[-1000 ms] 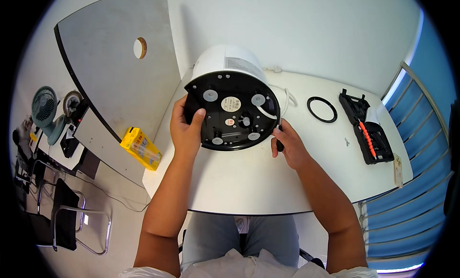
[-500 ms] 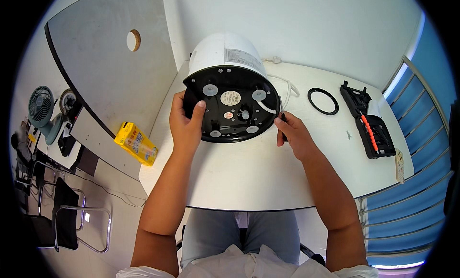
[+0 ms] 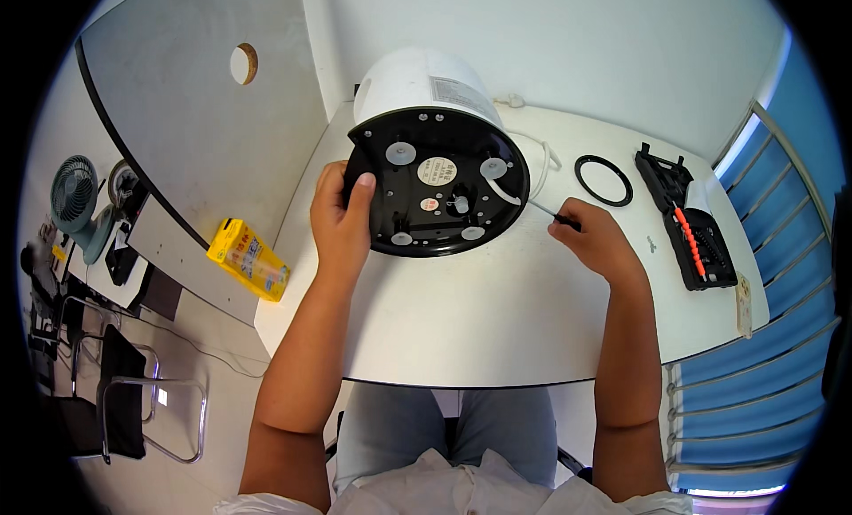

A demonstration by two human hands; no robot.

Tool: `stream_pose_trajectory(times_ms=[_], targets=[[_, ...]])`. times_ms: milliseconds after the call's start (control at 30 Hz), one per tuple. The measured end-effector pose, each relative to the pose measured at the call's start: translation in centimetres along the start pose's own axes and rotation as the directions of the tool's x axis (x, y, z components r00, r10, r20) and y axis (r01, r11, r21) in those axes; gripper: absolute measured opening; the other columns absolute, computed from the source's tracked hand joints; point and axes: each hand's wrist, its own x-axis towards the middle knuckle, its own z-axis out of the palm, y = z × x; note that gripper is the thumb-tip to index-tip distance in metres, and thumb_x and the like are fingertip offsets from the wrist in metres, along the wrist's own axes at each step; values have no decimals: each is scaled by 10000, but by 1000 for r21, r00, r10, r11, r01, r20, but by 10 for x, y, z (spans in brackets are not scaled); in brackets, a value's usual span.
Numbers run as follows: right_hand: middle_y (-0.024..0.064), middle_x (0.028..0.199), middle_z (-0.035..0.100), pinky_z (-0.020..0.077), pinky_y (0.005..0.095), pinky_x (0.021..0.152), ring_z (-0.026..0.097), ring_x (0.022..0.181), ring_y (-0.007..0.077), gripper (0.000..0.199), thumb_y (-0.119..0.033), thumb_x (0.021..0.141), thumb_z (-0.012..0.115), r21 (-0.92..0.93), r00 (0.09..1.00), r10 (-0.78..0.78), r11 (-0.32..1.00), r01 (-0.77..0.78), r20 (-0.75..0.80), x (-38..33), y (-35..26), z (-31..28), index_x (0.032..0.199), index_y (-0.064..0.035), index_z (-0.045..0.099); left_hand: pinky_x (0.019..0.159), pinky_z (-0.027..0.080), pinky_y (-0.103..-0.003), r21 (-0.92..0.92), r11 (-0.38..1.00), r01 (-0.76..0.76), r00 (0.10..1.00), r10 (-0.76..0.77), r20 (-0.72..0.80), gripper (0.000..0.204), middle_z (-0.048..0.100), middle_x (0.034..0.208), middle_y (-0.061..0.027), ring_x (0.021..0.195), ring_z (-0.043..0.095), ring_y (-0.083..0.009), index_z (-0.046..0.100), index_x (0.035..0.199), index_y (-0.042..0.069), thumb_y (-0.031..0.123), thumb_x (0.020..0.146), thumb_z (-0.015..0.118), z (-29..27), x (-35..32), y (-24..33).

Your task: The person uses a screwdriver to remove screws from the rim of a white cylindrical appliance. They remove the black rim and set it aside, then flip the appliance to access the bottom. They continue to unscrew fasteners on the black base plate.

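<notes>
Left hand (image 3: pixel 342 218) grips the black base (image 3: pixel 435 182) of the tipped white appliance; right hand (image 3: pixel 596 240) clenches a screwdriver (image 3: pixel 552 214) just beside it.

The right hand (image 3: pixel 593 240) covers most of the thin screwdriver (image 3: pixel 552 215); only its shaft and a short dark section of handle show, and the tip is too small to resolve. The left hand (image 3: pixel 342 215) hides the left rim of the appliance's black base (image 3: pixel 435 182), and its fingers wrap out of sight behind it. The bits in the tool case (image 3: pixel 697 231) are too small to distinguish.
</notes>
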Motion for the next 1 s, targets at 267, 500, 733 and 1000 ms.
stream_pose_trajectory(times_ms=[267,500,733,1000], targets=[[5,654,502,356,253,564,432,613,93,174,-157,858,625,248,996,-84,966,81,1,2,-2,0,782,-20,548,672,403,-252,20,1000,15,1000,-15,-13,196,519,831,-38,748,484,-119,551,868,-7,182,892,596,1,1,-1],[5,737,547,385,225,586,471,633,79,99,-73,875,518,480,991,-96,868,129,-92,1,-4,-5,950,-24,559,673,408,-254,92,990,-103,994,101,28,186,539,853,-50,756,504,-138,569,840,-14,166,868,608,-1,0,10],[77,1014,619,449,224,667,558,762,104,265,-30,919,427,642,893,-187,636,428,-410,8,2,10,1178,-13,478,800,433,-280,130,973,-188,982,182,56,180,533,1069,-85,916,532,-184,599,857,-20,159,846,614,3,-4,15],[91,1114,621,485,232,738,579,952,104,246,-71,959,476,590,817,-345,568,574,-462,2,-12,40,1193,3,480,960,397,-410,83,905,-418,904,406,135,153,350,1452,-163,1259,430,-326,609,939,-3,112,840,587,5,-5,21]])
